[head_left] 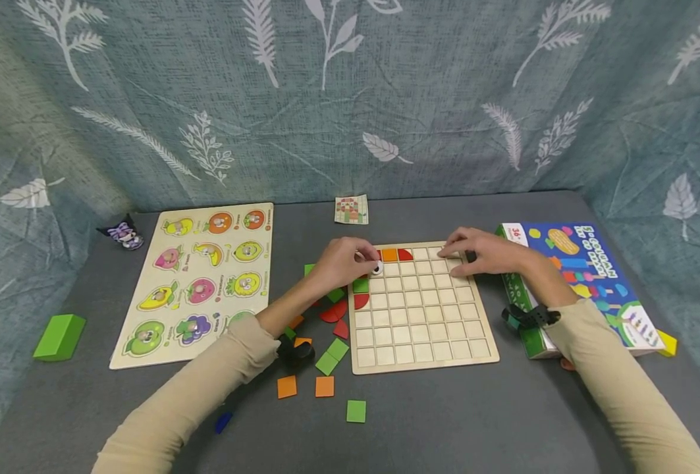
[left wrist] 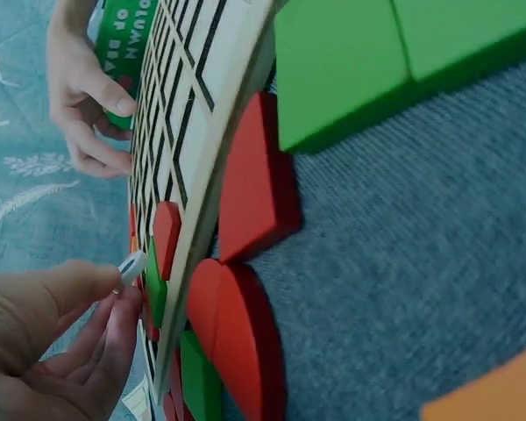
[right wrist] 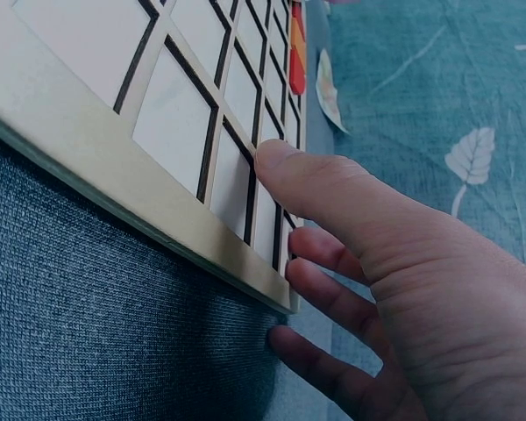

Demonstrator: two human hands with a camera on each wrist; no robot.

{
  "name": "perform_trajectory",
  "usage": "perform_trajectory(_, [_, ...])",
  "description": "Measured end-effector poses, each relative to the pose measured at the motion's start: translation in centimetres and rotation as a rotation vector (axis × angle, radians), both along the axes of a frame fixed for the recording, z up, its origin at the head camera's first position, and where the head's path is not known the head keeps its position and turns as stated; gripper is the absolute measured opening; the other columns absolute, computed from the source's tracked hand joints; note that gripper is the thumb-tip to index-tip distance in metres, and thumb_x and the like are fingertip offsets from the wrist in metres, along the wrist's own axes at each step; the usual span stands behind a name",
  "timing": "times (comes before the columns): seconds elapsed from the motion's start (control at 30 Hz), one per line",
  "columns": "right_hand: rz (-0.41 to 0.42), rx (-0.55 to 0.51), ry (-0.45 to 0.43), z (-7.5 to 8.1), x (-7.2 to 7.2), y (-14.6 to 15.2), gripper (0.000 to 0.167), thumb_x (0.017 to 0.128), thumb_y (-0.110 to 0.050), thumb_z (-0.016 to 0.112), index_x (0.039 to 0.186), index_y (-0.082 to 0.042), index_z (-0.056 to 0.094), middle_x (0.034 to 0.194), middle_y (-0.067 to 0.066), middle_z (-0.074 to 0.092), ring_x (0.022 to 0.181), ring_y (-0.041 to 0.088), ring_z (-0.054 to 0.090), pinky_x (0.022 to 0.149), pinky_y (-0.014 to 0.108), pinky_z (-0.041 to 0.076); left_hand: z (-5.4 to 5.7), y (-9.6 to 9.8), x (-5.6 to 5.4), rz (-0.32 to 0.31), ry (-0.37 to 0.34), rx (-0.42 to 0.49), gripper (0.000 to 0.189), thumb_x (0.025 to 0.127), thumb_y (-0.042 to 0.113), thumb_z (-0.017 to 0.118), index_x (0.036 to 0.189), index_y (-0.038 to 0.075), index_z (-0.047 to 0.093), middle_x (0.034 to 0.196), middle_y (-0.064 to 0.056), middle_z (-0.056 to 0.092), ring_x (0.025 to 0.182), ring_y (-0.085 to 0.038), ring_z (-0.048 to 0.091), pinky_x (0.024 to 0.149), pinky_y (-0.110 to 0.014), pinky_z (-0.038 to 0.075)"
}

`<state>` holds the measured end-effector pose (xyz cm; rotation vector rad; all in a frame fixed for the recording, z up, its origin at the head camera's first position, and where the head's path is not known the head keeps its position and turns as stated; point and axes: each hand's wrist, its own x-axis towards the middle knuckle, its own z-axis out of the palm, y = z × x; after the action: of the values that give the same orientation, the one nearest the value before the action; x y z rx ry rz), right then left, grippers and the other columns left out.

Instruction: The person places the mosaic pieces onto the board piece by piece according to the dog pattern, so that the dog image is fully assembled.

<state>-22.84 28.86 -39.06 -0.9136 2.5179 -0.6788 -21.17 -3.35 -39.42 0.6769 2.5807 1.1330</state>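
Observation:
A wooden grid board (head_left: pixel 423 309) lies on the grey table, with red, orange and green tiles set along its far left edges. Between thumb and fingertips, my left hand (head_left: pixel 345 264) pinches a small white piece with a black dot (head_left: pixel 377 268) over the board's far left corner. The left wrist view shows that white piece (left wrist: pixel 131 267) edge-on. At the far right corner, my right hand (head_left: pixel 484 251) rests on the board with fingers spread and holds nothing. Its thumb (right wrist: pixel 276 158) touches the grid in the right wrist view.
Loose green, red and orange tiles (head_left: pixel 324 386) lie left of the board. Further left is a fruit puzzle board (head_left: pixel 192 283), with a green block (head_left: pixel 59 337) beyond. A colourful box (head_left: pixel 581 283) stands close on the right. A small pattern card (head_left: pixel 351 210) lies behind.

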Motion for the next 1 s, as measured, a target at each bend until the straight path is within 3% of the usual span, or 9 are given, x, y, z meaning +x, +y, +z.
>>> perform_trajectory(0.27, [0.0, 0.004, 0.008, 0.0, -0.1, 0.0, 0.042, 0.089, -0.022, 0.07, 0.128, -0.007, 0.063, 0.126, 0.016, 0.052, 0.111, 0.03, 0.052, 0.089, 0.047, 0.043, -0.2, 0.2, 0.1, -0.092, 0.133, -0.114, 0.015, 0.091, 0.012, 0.066, 0.102, 0.005, 0.075, 0.097, -0.01, 0.07, 0.084, -0.02, 0.064, 0.076, -0.031, 0.052])
perform_trajectory(0.4, [-0.003, 0.003, 0.005, 0.0, 0.0, 0.0, 0.042, 0.089, -0.022, 0.07, 0.128, -0.007, 0.063, 0.126, 0.016, 0.052, 0.112, 0.03, 0.052, 0.09, 0.047, 0.043, -0.2, 0.1, 0.2, -0.114, 0.164, -0.175, 0.014, 0.092, 0.013, 0.065, 0.097, 0.007, 0.077, 0.094, -0.008, 0.067, 0.083, -0.017, 0.056, 0.075, -0.03, 0.047])
perform_trajectory(0.5, [0.001, 0.003, 0.006, -0.1, -0.1, 0.0, 0.042, 0.09, -0.021, 0.07, 0.129, -0.007, 0.063, 0.126, 0.016, 0.052, 0.11, 0.03, 0.052, 0.088, 0.047, 0.043, 0.2, -0.6, 0.2, -0.113, 0.156, -0.153, 0.015, 0.092, 0.014, 0.064, 0.097, 0.008, 0.077, 0.095, -0.007, 0.066, 0.083, -0.017, 0.055, 0.072, -0.028, 0.045])
perform_trajectory(0.7, [0.002, 0.006, 0.012, -0.2, -0.2, -0.2, 0.042, 0.09, -0.022, 0.07, 0.129, -0.007, 0.063, 0.126, 0.015, 0.052, 0.109, 0.029, 0.052, 0.089, 0.047, 0.043, 1.1, -5.5, 0.7, -0.079, 0.135, -0.093, 0.019, 0.094, 0.016, 0.064, 0.108, 0.007, 0.073, 0.102, -0.009, 0.066, 0.086, -0.02, 0.06, 0.073, -0.031, 0.048])
perform_trajectory(0.87, [-0.001, 0.016, 0.008, -0.3, -0.1, -0.2, 0.042, 0.09, -0.023, 0.069, 0.129, -0.008, 0.063, 0.127, 0.016, 0.052, 0.109, 0.028, 0.052, 0.089, 0.046, 0.043, 0.8, -10.5, 2.9, -0.106, 0.109, -0.138, 0.023, 0.092, 0.012, 0.065, 0.114, 0.005, 0.07, 0.106, -0.01, 0.066, 0.089, -0.02, 0.06, 0.074, -0.031, 0.048])
perform_trajectory(1.0, [-0.001, 0.025, 0.007, -0.2, -0.1, -0.1, 0.043, 0.091, -0.024, 0.069, 0.129, -0.007, 0.062, 0.128, 0.016, 0.051, 0.107, 0.027, 0.052, 0.087, 0.045, 0.043, 0.2, -12.7, 4.8, -0.125, 0.116, -0.138, 0.023, 0.091, 0.011, 0.067, 0.114, 0.007, 0.07, 0.106, -0.009, 0.067, 0.089, -0.018, 0.059, 0.074, -0.029, 0.049])
